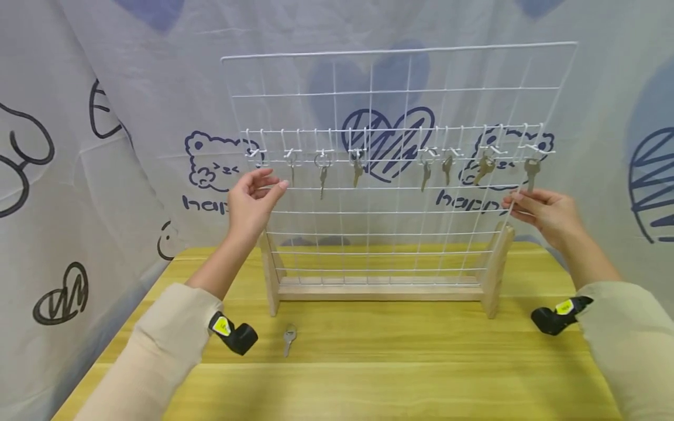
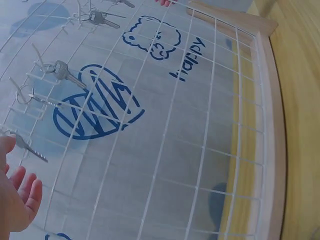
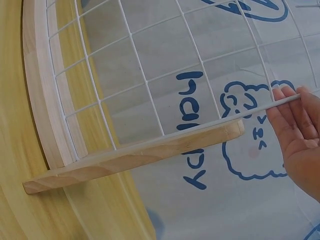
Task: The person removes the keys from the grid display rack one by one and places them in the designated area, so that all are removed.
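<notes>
A white wire grid rack [image 1: 368, 211] stands on wooden feet, with several keys hanging from hooks across it. My left hand [image 1: 253, 199] is raised at the left end of the hook row, fingers loosely bent and parted, with nothing seen between them. Nearest to it hangs a key [image 1: 292, 172], just past the fingertips; in the left wrist view the thumb [image 2: 7, 144] overlaps that key's head, and whether they touch is unclear. My right hand [image 1: 547, 215] pinches the rack's right edge wire between thumb and fingers, below the rightmost key [image 1: 532, 172].
One loose key [image 1: 289, 340] lies on the yellow wood-grain table [image 1: 395, 374], in front of the rack's left wooden foot [image 1: 271, 275]. The right wooden foot [image 1: 497, 272] stands below my right hand. Behind hangs a printed cloth [image 1: 174, 76].
</notes>
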`<action>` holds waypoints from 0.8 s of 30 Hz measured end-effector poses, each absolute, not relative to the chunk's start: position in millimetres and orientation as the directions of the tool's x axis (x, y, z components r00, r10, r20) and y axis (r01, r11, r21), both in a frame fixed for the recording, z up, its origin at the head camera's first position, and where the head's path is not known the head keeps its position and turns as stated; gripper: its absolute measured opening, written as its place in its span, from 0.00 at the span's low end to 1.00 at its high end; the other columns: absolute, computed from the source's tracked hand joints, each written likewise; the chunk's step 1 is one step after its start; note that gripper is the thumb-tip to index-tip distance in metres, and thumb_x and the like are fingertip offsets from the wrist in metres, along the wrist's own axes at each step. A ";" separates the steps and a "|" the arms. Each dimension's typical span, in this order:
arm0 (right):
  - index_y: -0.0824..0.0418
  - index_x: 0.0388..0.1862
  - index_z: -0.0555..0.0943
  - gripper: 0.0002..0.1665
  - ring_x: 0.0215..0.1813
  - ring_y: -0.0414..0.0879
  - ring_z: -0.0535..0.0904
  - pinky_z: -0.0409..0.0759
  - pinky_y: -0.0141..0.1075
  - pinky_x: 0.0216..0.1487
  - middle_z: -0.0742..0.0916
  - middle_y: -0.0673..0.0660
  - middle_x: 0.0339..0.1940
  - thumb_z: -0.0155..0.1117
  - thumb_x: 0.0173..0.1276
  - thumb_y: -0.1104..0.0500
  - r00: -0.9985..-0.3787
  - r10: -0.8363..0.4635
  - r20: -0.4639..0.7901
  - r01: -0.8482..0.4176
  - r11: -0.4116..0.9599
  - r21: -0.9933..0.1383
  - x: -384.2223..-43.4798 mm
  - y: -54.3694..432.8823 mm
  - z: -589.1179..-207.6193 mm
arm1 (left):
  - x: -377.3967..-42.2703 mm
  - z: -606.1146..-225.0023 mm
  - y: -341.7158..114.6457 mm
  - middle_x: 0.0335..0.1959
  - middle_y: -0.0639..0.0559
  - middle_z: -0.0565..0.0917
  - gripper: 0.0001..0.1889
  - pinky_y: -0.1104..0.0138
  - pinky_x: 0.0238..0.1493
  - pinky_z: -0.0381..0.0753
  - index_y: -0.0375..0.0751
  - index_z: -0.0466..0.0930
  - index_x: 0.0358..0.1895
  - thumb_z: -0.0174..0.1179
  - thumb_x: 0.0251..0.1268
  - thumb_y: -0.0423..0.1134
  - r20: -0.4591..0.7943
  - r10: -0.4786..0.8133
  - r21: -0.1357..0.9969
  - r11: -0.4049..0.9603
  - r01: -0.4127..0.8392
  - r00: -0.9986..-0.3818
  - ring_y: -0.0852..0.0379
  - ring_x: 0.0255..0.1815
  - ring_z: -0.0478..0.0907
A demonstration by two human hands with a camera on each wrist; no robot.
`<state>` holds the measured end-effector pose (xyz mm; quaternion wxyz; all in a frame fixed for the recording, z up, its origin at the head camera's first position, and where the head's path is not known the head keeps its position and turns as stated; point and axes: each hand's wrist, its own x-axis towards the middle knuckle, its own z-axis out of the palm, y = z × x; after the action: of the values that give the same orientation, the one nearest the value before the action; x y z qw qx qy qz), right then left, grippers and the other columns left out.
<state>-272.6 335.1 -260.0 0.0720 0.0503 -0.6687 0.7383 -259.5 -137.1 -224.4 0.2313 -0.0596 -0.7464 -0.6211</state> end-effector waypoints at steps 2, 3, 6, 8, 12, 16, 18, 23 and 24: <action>0.54 0.28 0.84 0.03 0.34 0.35 0.85 0.84 0.25 0.38 0.89 0.45 0.28 0.64 0.60 0.59 -0.984 0.037 0.173 -0.176 -0.089 -0.980 -273.1 334.5 -260.6 | -263.5 -221.5 -132.9 0.49 0.40 0.79 0.19 0.82 0.40 0.78 0.32 0.73 0.54 0.61 0.59 0.32 0.448 -0.210 0.889 0.207 0.408 -0.869 0.70 0.34 0.75; 0.54 0.29 0.84 0.02 0.34 0.35 0.84 0.84 0.25 0.37 0.88 0.44 0.28 0.64 0.60 0.59 -0.984 0.038 0.175 -0.177 -0.082 -0.981 -273.4 334.2 -261.0 | -265.4 -219.9 -131.0 0.49 0.39 0.80 0.19 0.83 0.39 0.78 0.32 0.73 0.54 0.60 0.60 0.32 0.459 -0.215 0.884 0.210 0.418 -0.862 0.70 0.34 0.75; 0.52 0.30 0.84 0.02 0.34 0.34 0.84 0.83 0.23 0.37 0.88 0.42 0.28 0.64 0.60 0.57 -0.984 0.043 0.174 -0.176 -0.036 -0.984 -273.7 334.1 -261.6 | -271.1 -215.3 -125.4 0.49 0.38 0.80 0.17 0.82 0.39 0.79 0.31 0.74 0.53 0.59 0.61 0.31 0.475 -0.231 0.876 0.215 0.432 -0.849 0.71 0.33 0.75; 0.51 0.30 0.84 0.03 0.35 0.33 0.83 0.83 0.23 0.37 0.88 0.41 0.29 0.64 0.60 0.57 -0.984 0.047 0.171 -0.172 -0.018 -0.985 -273.9 334.4 -261.7 | -274.1 -212.7 -121.8 0.49 0.38 0.80 0.17 0.81 0.39 0.79 0.31 0.74 0.53 0.59 0.61 0.30 0.476 -0.242 0.876 0.212 0.432 -0.846 0.71 0.33 0.75; 0.50 0.30 0.84 0.04 0.35 0.33 0.84 0.83 0.23 0.38 0.88 0.42 0.29 0.62 0.61 0.57 -0.985 0.045 0.164 -0.165 -0.031 -0.986 -273.7 334.6 -261.8 | -277.5 -209.0 -116.0 0.49 0.37 0.81 0.17 0.79 0.41 0.81 0.31 0.75 0.52 0.60 0.59 0.29 0.462 -0.253 0.886 0.182 0.427 -0.850 0.71 0.33 0.75; 0.49 0.29 0.84 0.03 0.34 0.33 0.84 0.83 0.22 0.37 0.88 0.42 0.28 0.63 0.61 0.57 -0.986 0.050 0.160 -0.162 -0.031 -0.986 -272.8 333.5 -262.3 | -278.6 -207.6 -113.3 0.48 0.37 0.81 0.17 0.79 0.40 0.81 0.31 0.75 0.51 0.61 0.58 0.29 0.452 -0.277 0.892 0.171 0.419 -0.848 0.71 0.32 0.75; 0.50 0.29 0.84 0.03 0.34 0.33 0.84 0.83 0.22 0.37 0.88 0.42 0.28 0.63 0.61 0.57 -0.985 0.051 0.163 -0.164 -0.036 -0.986 -272.5 332.9 -262.6 | -279.6 -207.4 -112.8 0.47 0.38 0.81 0.17 0.80 0.38 0.81 0.31 0.76 0.51 0.62 0.57 0.29 0.447 -0.292 0.894 0.174 0.413 -0.845 0.71 0.31 0.75; 0.51 0.29 0.84 0.03 0.34 0.33 0.84 0.83 0.23 0.37 0.88 0.42 0.28 0.63 0.61 0.58 -0.985 0.052 0.162 -0.165 -0.054 -0.985 -272.6 332.8 -262.5 | -282.1 -206.7 -111.1 0.40 0.45 0.82 0.16 0.82 0.34 0.78 0.31 0.77 0.47 0.64 0.56 0.33 0.425 -0.310 0.905 0.181 0.386 -0.850 0.71 0.30 0.74; 0.51 0.29 0.84 0.03 0.34 0.34 0.84 0.83 0.23 0.37 0.88 0.43 0.28 0.63 0.61 0.58 -0.985 0.053 0.163 -0.166 -0.058 -0.985 -272.6 332.9 -262.3 | -282.7 -206.5 -110.7 0.38 0.48 0.81 0.15 0.82 0.34 0.77 0.30 0.78 0.46 0.64 0.56 0.33 0.418 -0.312 0.908 0.178 0.380 -0.853 0.71 0.30 0.74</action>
<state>-272.6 332.9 -262.3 0.0751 0.0414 -0.6822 0.7261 -282.7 -110.7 -206.5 0.2697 -0.0236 -0.7184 -0.6407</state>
